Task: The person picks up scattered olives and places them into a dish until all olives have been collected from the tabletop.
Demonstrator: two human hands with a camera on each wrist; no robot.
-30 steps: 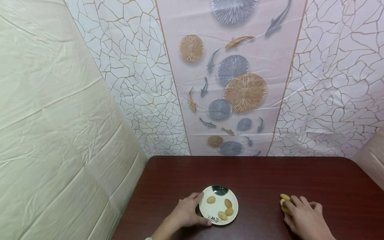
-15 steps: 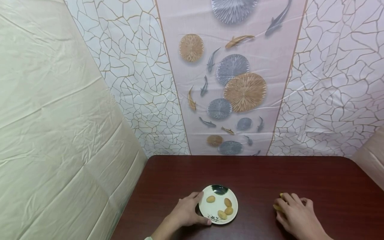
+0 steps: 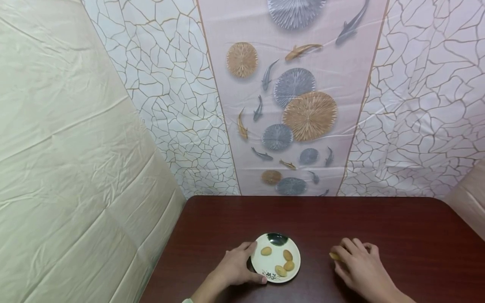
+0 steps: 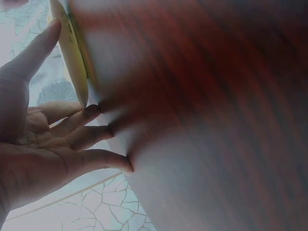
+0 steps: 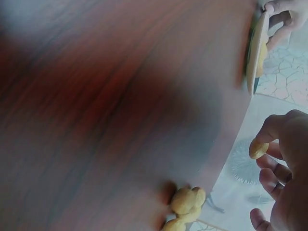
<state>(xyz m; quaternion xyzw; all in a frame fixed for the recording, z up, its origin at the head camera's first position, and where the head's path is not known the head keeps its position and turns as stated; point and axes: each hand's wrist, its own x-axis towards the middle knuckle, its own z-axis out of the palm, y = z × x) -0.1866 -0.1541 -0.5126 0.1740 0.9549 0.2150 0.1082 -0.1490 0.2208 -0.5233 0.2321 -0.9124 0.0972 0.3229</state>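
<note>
My left hand (image 3: 235,266) holds the left edge of a small round white plate (image 3: 261,265), thumb at the near rim and fingers at the far rim. The plate has a dark green patch and a floral print. On it lie several small yellow-brown oval pieces, one (image 3: 266,251) apart from the others (image 3: 289,266); their exact kind is unclear. Right of the plate, my right hand (image 3: 360,265) pinches one such oval piece (image 5: 259,149) between thumb and fingers, above the table. A cluster of similar pieces (image 5: 185,202) on the table is hidden in the head view.
The dark red-brown table (image 3: 314,214) has rounded far corners. Behind it hangs a patterned cloth (image 3: 299,160) with fish and round leaves. A cream quilted cloth (image 3: 83,168) slopes down on the left.
My right hand has moved left, away from the cluster and toward the plate, carrying one oval piece. The left hand and the plate have stayed in place.
</note>
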